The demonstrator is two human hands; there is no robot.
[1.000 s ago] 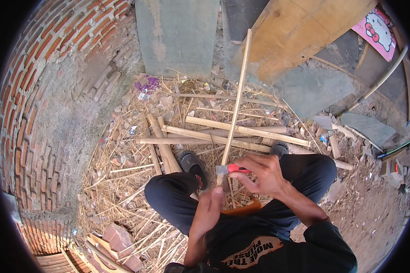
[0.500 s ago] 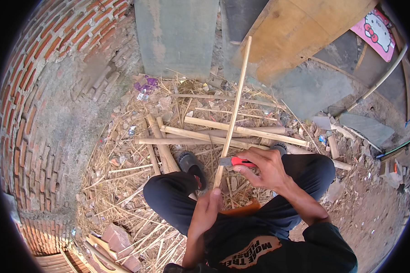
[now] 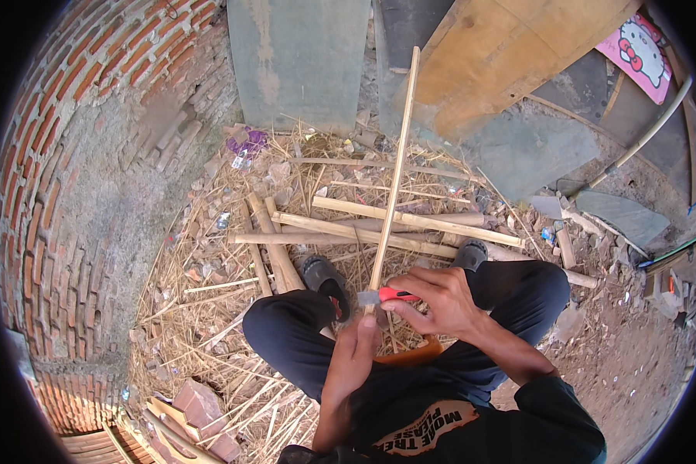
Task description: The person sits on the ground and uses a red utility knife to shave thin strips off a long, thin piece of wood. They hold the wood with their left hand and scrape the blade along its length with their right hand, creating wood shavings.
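Note:
A long, pale bamboo strip [image 3: 395, 178] slants away from me between my knees, its far end raised toward the leaning panels. My left hand [image 3: 354, 349] is closed around the strip's near end, thumb along it. In my right hand [image 3: 438, 300] is a utility knife [image 3: 395, 295] with a red handle, fingers wrapped around it. Its short, wide grey blade lies across the strip just beyond my left thumb, touching it. My right palm side and part of the handle are hidden under the fingers.
Split bamboo pieces [image 3: 348, 229] and poles lie crossed beyond my shoes [image 3: 322, 280]. Straw and shavings [image 3: 224, 332] cover the ground. A brick wall [image 3: 77, 193] rises at left; a grey panel [image 3: 298, 62] and a brown board [image 3: 510, 58] lean at the back. An orange thing [image 3: 411, 354] shows beneath me.
My right hand has drawn the knife toward me along the strip, closer to my left thumb. The strip's far end has shifted slightly left and farther away.

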